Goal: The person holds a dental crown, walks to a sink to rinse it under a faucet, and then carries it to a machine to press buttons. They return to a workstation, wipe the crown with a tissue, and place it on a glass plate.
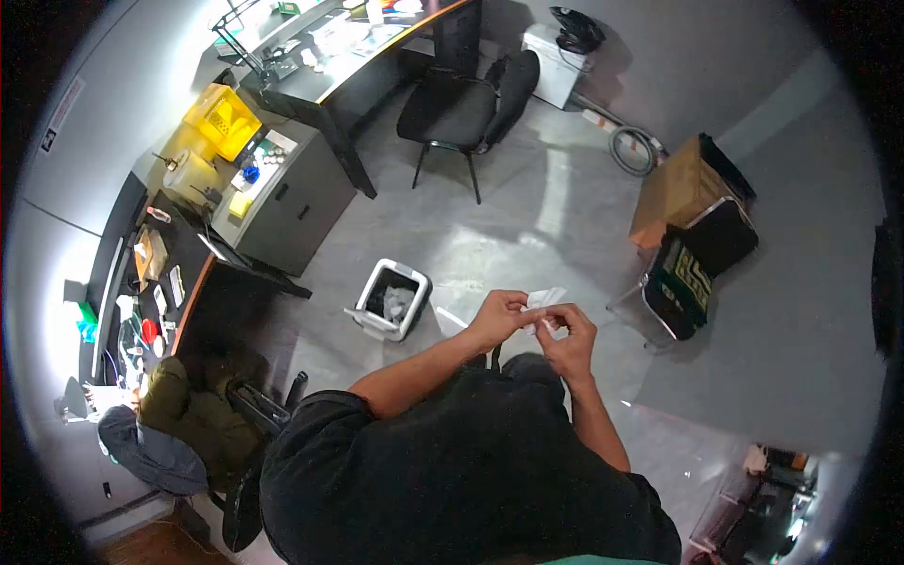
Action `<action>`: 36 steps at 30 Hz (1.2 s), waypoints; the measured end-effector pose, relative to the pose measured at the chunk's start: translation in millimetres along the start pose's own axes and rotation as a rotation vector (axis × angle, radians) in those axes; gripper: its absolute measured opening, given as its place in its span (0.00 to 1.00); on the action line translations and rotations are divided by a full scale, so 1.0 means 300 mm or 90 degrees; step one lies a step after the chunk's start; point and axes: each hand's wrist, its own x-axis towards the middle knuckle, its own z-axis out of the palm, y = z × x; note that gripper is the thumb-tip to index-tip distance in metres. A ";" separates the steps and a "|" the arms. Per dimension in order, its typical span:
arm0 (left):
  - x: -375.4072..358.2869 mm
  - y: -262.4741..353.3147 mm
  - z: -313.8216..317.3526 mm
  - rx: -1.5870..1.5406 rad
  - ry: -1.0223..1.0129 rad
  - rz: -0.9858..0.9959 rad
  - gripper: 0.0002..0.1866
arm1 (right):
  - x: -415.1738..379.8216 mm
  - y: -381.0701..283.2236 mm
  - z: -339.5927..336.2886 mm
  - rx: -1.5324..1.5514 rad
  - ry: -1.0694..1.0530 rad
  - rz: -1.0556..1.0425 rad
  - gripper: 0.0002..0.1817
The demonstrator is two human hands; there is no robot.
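Observation:
In front of my torso, a thin white piece that looks like tissue or soft plastic (546,298) is pinched between my two hands. My left hand (498,320) grips it from the left, thumb and fingers pressed together. On the other side, my right hand (571,345) has its fingers bent inward, closed on the same piece. The fingertips of both hands nearly meet; part of the piece is hidden behind them. Left of my hands, on the floor, stands a white bin (421,312) with its lid swung open, a dark lining and crumpled pale material (396,303) inside.
A black chair (450,111) stands by the desk (311,83) ahead. To the left are a grey cabinet (292,202) and a cluttered desk (195,306). At right sit a cardboard box (670,188) and a folded chair (680,292). A coiled hose (631,151) lies near the wall.

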 end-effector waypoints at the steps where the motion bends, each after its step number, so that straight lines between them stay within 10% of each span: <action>1: 0.100 0.017 -0.040 -0.019 -0.009 0.004 0.09 | 0.090 0.046 0.021 0.064 -0.005 0.024 0.09; 10: 0.792 0.179 -0.510 -0.123 0.088 0.058 0.09 | 1.038 0.310 0.289 0.216 -0.316 0.131 0.08; 23: 1.110 0.603 -1.204 -0.274 0.606 0.247 0.09 | 2.151 0.061 1.192 0.199 -0.836 -0.374 0.08; 36: 1.368 1.157 -2.115 -0.004 0.703 0.211 0.04 | 2.998 0.094 1.931 0.115 -0.546 -0.128 0.09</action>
